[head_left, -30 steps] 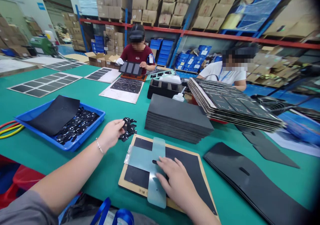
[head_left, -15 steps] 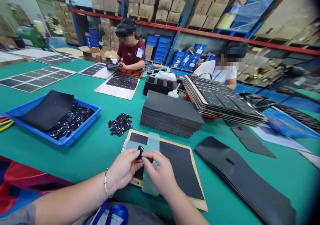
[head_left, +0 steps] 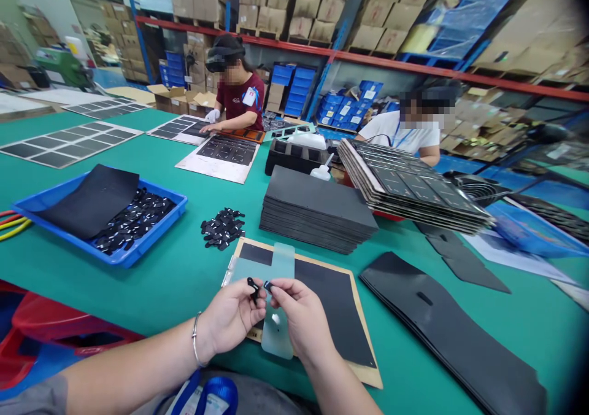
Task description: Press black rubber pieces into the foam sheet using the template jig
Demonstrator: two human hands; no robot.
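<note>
Between the thumb and fingers of my left hand [head_left: 234, 317] is a small black tab [head_left: 253, 288] with a rounded end. Close beside it, my right hand [head_left: 301, 317] pinches a small dark piece [head_left: 267, 286] with a pale edge. Both hands hover over a tan-edged board [head_left: 368, 366] that carries a black sheet [head_left: 331, 298]. A translucent pale green strip [head_left: 283, 261] lies across this board, partly hidden by my right hand. Just beyond the board's left corner lies a loose pile of similar black tabs [head_left: 222, 228].
At left, a blue tray [head_left: 133, 256] holds more tabs and a black sheet [head_left: 94, 200]. Stacked black sheets [head_left: 317, 203] stand behind the board; long black sheets [head_left: 442, 323] lie at right. Panels [head_left: 414, 178] are piled beyond. Two people work across the green table [head_left: 184, 298].
My hands have moved slightly apart; the right one now holds a small piece away from the tab in my left. Across the table, one person's hands have lowered onto a panel.
</note>
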